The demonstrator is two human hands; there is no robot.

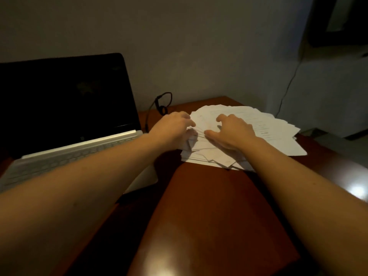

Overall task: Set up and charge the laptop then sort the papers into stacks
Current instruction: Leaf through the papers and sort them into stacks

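Glossy red-brown wooden tabletop (209,206); plain grey wall (199,46) behind it; dark-framed panel (338,20) above tabletop's far rt corner.

Near-centre table (209,206) is bare wood, so there's an open approach from the front. Left is blocked by the open laptop (65,120), screen upright. Fanned papers (274,132) cover the far right, out to the edge. Narrow gap between the two, with the cable (162,105) looped at its back and the wall (199,56) just behind.
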